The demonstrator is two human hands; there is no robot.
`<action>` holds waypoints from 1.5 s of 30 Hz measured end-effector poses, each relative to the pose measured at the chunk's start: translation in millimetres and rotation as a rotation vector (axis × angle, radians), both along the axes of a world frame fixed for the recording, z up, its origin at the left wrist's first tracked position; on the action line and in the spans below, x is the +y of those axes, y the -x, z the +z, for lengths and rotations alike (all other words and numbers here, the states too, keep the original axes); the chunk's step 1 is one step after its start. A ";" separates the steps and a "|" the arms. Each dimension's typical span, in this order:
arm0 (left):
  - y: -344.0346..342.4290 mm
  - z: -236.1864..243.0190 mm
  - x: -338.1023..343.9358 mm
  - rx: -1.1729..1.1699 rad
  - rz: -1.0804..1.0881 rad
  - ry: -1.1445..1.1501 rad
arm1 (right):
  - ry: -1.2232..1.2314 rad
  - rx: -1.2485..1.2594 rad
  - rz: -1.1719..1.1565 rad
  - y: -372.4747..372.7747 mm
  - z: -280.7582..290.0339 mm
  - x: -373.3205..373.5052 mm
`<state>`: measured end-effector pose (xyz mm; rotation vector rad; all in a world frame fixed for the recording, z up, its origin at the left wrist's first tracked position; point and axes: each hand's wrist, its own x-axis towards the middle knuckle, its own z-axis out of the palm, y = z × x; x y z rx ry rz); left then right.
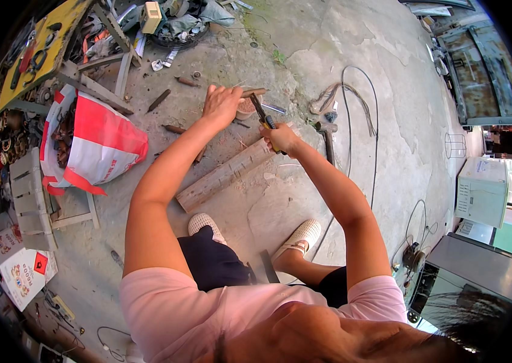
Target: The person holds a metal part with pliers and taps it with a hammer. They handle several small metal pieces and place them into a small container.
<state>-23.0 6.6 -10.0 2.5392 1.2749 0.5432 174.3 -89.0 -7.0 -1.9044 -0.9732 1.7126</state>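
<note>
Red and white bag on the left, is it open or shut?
Open: the bag gapes at its mouth, showing brownish pieces inside.

Pale pink short-sleeved top (268, 290) at six o'clock; above it, dark navy bottoms (214, 260) and cream, hole-patterned clogs (305, 233), the right one strapped.

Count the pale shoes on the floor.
2: the left shoe, by the near end of the wooden block, and the right shoe, farther right. Both are worn; others may be hidden.

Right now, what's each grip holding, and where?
Right grip: black and yellow tool, by its handle. Left grip: apparently brown rod, by its left end.
</note>
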 end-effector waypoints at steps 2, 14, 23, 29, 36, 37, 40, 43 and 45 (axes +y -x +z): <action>-0.3 1.4 -0.2 -0.001 -0.011 -0.003 | -0.008 -0.031 0.001 -1.4 -3.2 -0.2; -2.7 5.2 -0.5 0.006 0.024 0.032 | -0.198 -0.464 0.093 1.9 -17.9 -0.9; -2.2 -0.2 4.1 0.050 0.041 0.203 | -0.366 -0.680 0.142 -2.4 -10.8 5.9; 0.2 -6.6 2.0 0.093 0.022 0.257 | -0.158 -0.456 0.227 -8.1 -14.7 3.3; 3.5 2.7 -2.2 0.120 0.015 0.130 | -0.274 -0.670 0.279 -2.3 0.6 -14.8; 2.5 4.0 -2.6 0.118 0.004 0.115 | -0.283 -0.688 0.260 -2.9 3.2 -18.1; -1.1 2.4 -1.1 0.092 0.052 0.137 | -0.152 -0.383 0.159 -13.5 -8.8 -24.9; -0.4 -10.2 -0.3 -0.004 0.099 0.166 | 0.051 0.018 -0.012 -23.8 -27.3 -18.2; 2.1 -9.5 3.4 0.109 0.077 0.184 | 0.036 0.023 -0.037 -28.9 -29.1 -10.3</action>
